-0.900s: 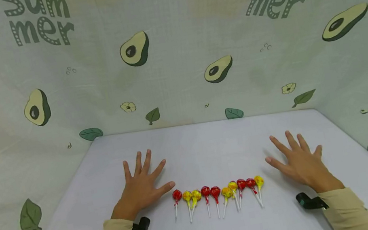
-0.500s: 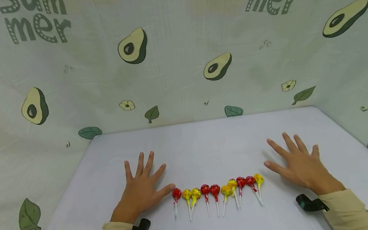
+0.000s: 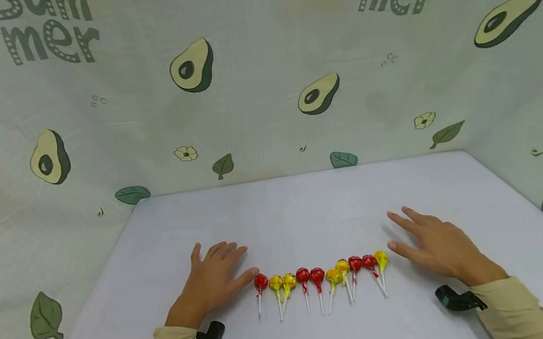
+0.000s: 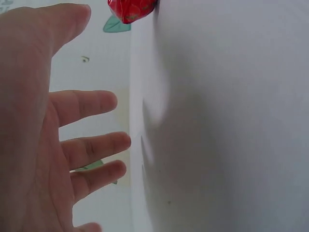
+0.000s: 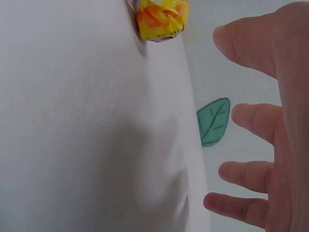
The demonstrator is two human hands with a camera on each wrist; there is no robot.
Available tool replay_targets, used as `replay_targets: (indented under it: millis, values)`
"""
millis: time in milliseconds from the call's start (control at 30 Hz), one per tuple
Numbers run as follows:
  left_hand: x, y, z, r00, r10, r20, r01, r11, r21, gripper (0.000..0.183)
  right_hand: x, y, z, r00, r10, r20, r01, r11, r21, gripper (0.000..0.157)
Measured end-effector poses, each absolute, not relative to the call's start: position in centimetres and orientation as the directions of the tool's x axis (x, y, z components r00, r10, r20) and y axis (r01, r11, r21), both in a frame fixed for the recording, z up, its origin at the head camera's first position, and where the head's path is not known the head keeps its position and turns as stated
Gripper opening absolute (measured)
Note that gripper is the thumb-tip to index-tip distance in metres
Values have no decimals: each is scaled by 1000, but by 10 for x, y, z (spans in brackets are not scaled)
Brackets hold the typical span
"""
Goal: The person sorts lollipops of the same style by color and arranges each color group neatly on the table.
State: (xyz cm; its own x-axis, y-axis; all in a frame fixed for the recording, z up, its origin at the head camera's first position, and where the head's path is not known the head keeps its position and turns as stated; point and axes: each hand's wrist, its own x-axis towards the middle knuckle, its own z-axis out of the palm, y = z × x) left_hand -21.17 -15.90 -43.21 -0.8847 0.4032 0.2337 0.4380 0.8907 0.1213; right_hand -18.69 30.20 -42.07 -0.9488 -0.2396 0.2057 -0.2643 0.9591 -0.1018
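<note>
Several red and yellow wrapped lollipops lie in a row across the table, white sticks toward the person. At the row's left end is a red lollipop (image 3: 261,282), and my left hand (image 3: 213,283) hovers beside it, thumb tip right at the candy. Past the right end, my right hand (image 3: 438,249) holds nothing, its thumb near a yellow lollipop (image 3: 381,260). In the left wrist view the fingers (image 4: 91,150) are loosely bent above the surface. Over in the right wrist view, the thumb (image 5: 246,43) points toward the yellow wrapper.
A white-covered table (image 3: 290,214) bears the lollipops. Behind it and along both sides hangs a pale cloth (image 3: 253,63) printed with avocados, leaves and lettering. Dark wrist cameras are strapped at the cuffs, the left camera (image 3: 210,336) and the right camera (image 3: 458,298).
The spread fingers of both hands have drawn in and bent. My right hand has shifted slightly left toward the row. The lollipops keep their arrangement; the head view has tilted a little.
</note>
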Motion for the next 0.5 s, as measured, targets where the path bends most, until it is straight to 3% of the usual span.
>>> replay_targets:
  millis: [267,500]
  values:
    - [-211,-158,-437,-876,435,207,480,825,298,57,-187,292,-423,-956,-214,201,-270,911,-313,57]
    - [-211,-157,-433,-882,445,156,470,796,382,51,-187,278,-430,-971,-173,167,-235,833,-500,43]
